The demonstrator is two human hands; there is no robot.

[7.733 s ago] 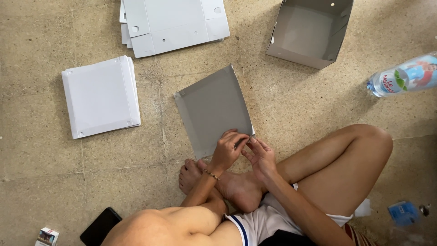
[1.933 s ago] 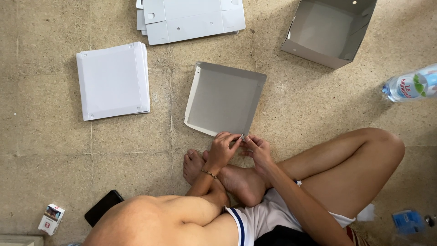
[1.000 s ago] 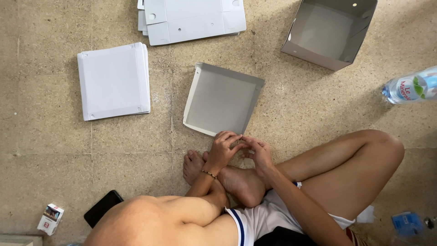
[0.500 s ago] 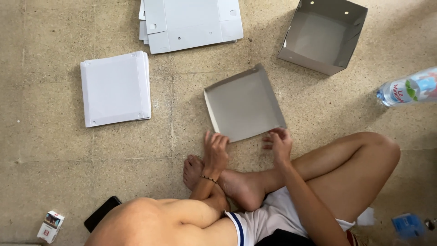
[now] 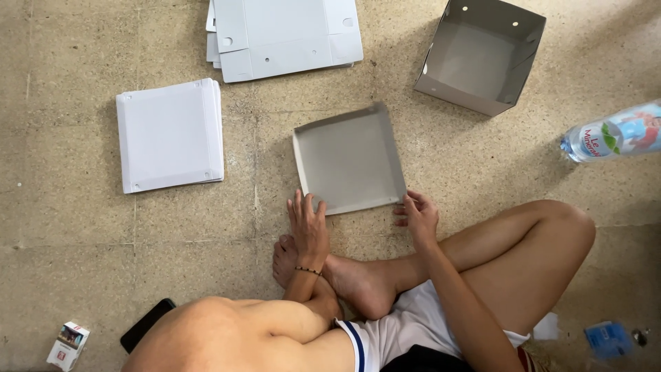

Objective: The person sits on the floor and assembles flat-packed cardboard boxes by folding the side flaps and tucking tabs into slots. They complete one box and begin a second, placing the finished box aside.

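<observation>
A shallow grey cardboard tray (image 5: 349, 158) with folded-up edges lies on the stone floor just in front of my crossed legs. My left hand (image 5: 308, 224) rests with fingers spread at the tray's near left corner, touching its edge. My right hand (image 5: 416, 217) holds the tray's near right corner between fingers and thumb. I sit cross-legged, with a bare foot below my left hand.
A folded white box lid (image 5: 170, 134) lies to the left, a stack of flat white cardboard blanks (image 5: 286, 34) at the top, a deep grey open box (image 5: 480, 55) at the top right. A water bottle (image 5: 613, 134) lies right; a phone (image 5: 146, 325) and small carton (image 5: 67, 344) sit bottom left.
The tray has been turned and set flat closer to me. My hands, earlier together at one corner, have parted to its two near corners.
</observation>
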